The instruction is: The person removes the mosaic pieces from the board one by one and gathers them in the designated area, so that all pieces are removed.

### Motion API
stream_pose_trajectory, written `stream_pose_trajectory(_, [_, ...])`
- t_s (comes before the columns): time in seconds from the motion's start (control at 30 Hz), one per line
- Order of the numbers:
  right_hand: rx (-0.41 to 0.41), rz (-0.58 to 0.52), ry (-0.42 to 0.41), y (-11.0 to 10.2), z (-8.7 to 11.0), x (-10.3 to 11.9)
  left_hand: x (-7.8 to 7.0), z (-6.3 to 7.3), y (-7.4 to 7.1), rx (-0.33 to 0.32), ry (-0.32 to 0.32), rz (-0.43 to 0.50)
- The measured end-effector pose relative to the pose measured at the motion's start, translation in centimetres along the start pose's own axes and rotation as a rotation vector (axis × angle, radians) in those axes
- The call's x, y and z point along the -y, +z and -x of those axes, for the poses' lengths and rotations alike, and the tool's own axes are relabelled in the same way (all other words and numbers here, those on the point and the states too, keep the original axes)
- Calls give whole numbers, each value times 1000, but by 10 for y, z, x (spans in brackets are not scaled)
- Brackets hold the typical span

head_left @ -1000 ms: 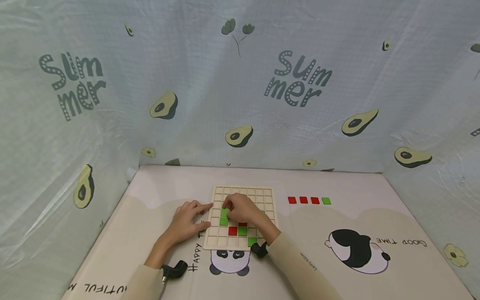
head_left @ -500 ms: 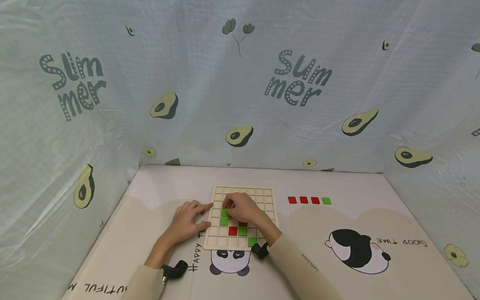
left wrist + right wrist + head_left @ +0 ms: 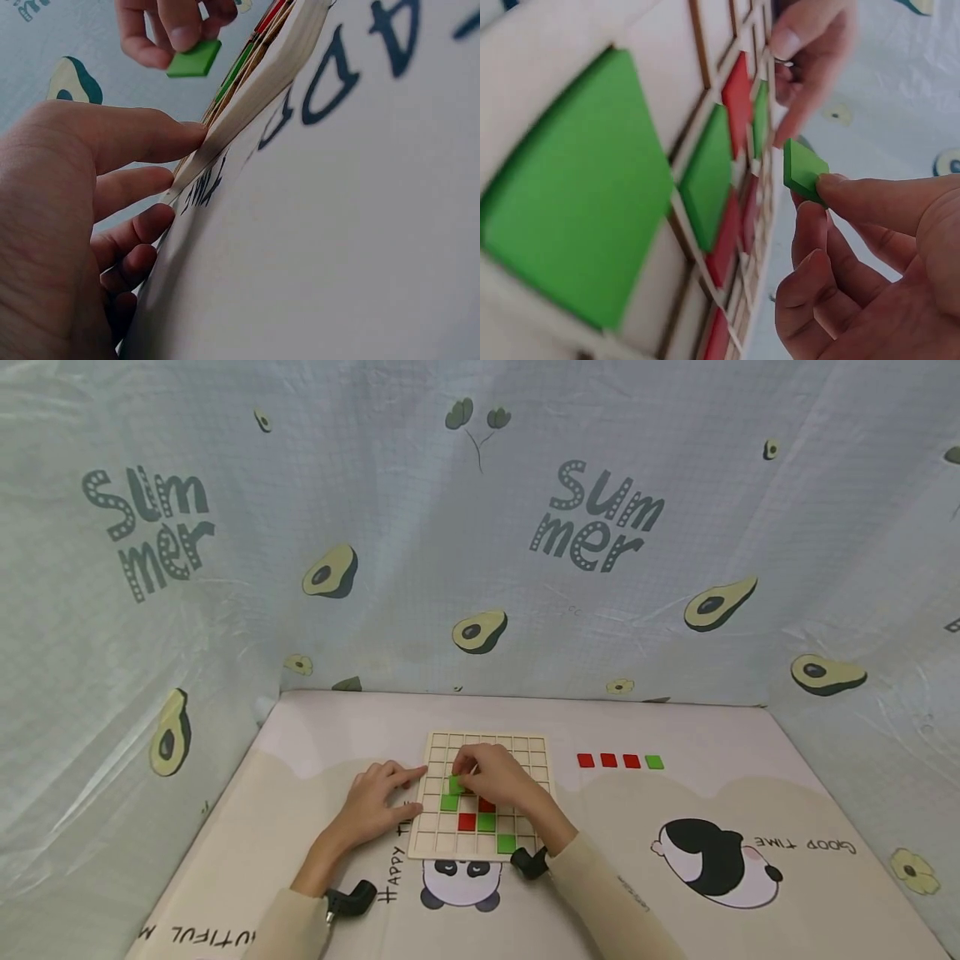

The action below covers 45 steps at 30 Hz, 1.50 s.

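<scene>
My right hand [image 3: 495, 774] pinches a green square tile [image 3: 802, 166] between thumb and fingers, lifted off the wooden grid board [image 3: 425, 842]. The left wrist view shows the same green tile [image 3: 195, 61] hanging tilted above the board. At the board's left edge rests my left hand [image 3: 371, 806], thumb and index finger spread and touching the rim. Among the tiles set in the cells are a green tile [image 3: 448, 803] near the left side, a red tile [image 3: 467, 822], and a green tile [image 3: 506, 843] near the front. My right hand and forearm cover part of the grid.
Right of the board, a row of three red tiles [image 3: 608, 760] and one green tile [image 3: 655, 762] lies on the printed tablecloth [image 3: 600, 827]. A hanging sheet [image 3: 405, 527] with avocado prints encloses the table at the back and sides.
My right hand has drawn slightly to the right and lifted the green tile from its cell on the board. My left hand has stayed at the board's edge.
</scene>
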State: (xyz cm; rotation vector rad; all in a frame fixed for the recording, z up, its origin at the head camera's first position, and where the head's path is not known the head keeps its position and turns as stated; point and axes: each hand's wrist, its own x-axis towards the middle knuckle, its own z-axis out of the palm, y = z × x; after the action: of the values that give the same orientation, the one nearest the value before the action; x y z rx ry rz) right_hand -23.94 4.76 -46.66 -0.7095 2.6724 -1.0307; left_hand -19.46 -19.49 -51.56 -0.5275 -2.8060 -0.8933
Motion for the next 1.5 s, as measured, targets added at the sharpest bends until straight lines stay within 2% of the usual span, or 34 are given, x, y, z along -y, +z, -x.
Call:
stream_pose_trajectory(0.4, [-51, -18, -37, -26, 29, -14, -2, 1, 2, -4, -12, -10])
stream_pose_trajectory(0.6, [-101, -13, -2, -35, 46, -29, -2, 1, 3, -16, -9, -9])
stream_pose_trajectory(0.8, [-136, -77, 59, -49, 64, -43, -2, 1, 4, -17, -11, -5])
stream_pose_trajectory(0.97, [-158, -108, 74, -63, 75, -58, -2, 1, 5, -22, -9, 0])
stream_pose_trajectory(1.3, [-166, -200, 90, -87, 91, -86, -1, -1, 6, -14, -16, -1])
stream_pose_trajectory(1.5, [-159, -208, 116, -93, 100, -100, -2, -3, 4, -13, -15, 0])
